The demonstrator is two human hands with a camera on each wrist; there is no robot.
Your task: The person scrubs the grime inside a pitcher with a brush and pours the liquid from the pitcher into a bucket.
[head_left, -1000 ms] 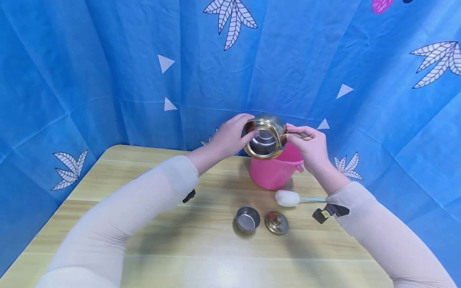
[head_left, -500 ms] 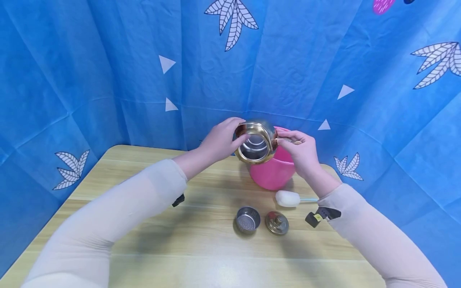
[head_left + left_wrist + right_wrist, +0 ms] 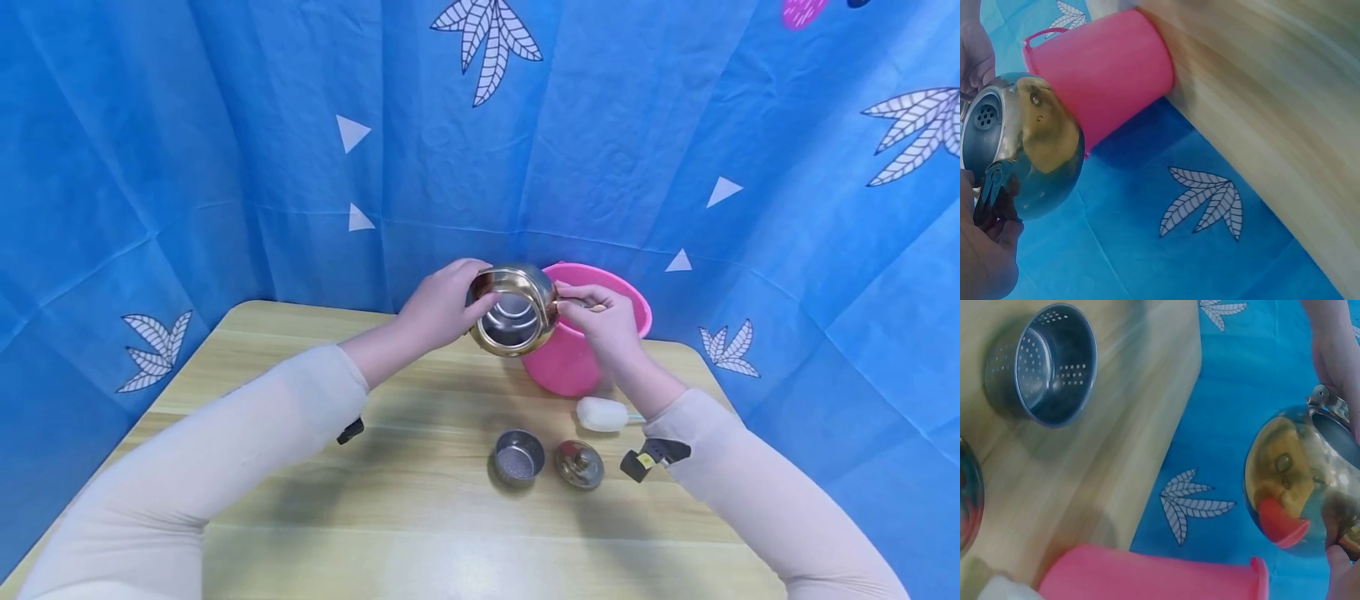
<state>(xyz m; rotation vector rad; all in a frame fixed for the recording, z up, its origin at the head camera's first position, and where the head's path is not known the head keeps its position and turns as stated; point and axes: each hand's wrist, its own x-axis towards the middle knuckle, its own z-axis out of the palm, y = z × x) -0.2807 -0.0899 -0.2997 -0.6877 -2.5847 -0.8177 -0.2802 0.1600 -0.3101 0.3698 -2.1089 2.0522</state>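
A shiny gold and silver metal teapot (image 3: 513, 321) is held up in both hands, lidless and tilted so its round mouth faces me. My left hand (image 3: 442, 304) grips its left side, thumb over the rim; in the left wrist view the fingers are at a metal bracket (image 3: 996, 181) there. My right hand (image 3: 609, 323) pinches a slim part sticking out on the opposite side. Strainer holes (image 3: 986, 117) show inside the teapot's wall. In the head view the teapot overlaps the left part of a pink bucket (image 3: 566, 367) behind it.
On the wooden table (image 3: 420, 517) stand a perforated metal infuser basket (image 3: 519, 458) and, beside it, a round metal lid (image 3: 580, 464). A white sponge brush (image 3: 602, 414) lies near the bucket, its handle partly behind the right arm. Blue patterned cloth (image 3: 300, 150) hangs around the table.
Both hands have carried the teapot left and slightly down, still tilted. More of the pink bucket's rim shows now. The basket, lid and brush stay in place.
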